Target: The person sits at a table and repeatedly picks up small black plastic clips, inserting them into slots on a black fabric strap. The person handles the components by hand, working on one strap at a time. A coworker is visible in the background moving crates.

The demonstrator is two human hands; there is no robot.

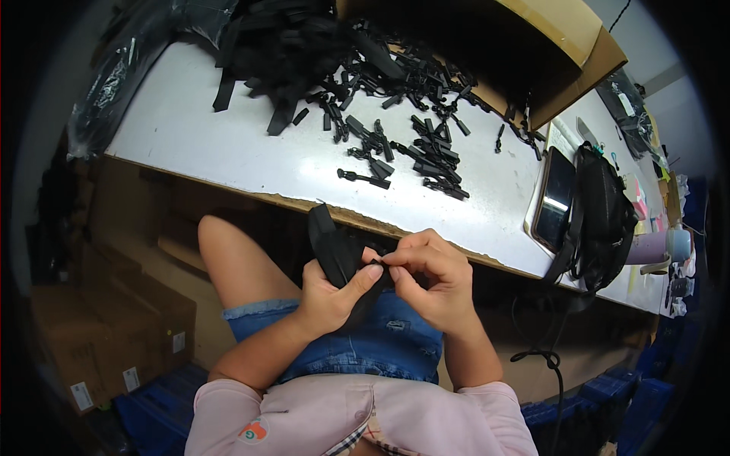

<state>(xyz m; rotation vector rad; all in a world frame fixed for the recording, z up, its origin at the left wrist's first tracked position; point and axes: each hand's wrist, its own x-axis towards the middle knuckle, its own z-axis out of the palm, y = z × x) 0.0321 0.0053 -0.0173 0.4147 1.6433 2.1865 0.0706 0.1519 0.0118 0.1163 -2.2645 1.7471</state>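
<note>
Far left corner of the desk: clear plastic bag draped over the edge; right of it, toward the far edge, a heap of black straps, probably pushed back to leave you working room; your left hand, off the near edge and above your lap, is curled closed round a folded black strap, thumb pressed on top, likely to steady it; your right hand meets it in a fingertip pinch, thumb and forefinger almost together on a small dark piece; strap end or separate part, you can't tell from here; mid-desk, loose black clips lie scattered toward the near edge, seemingly for easy reach; cardboard box at the far edge; tablet and black bag by the right end, apparently kept aside.
</note>
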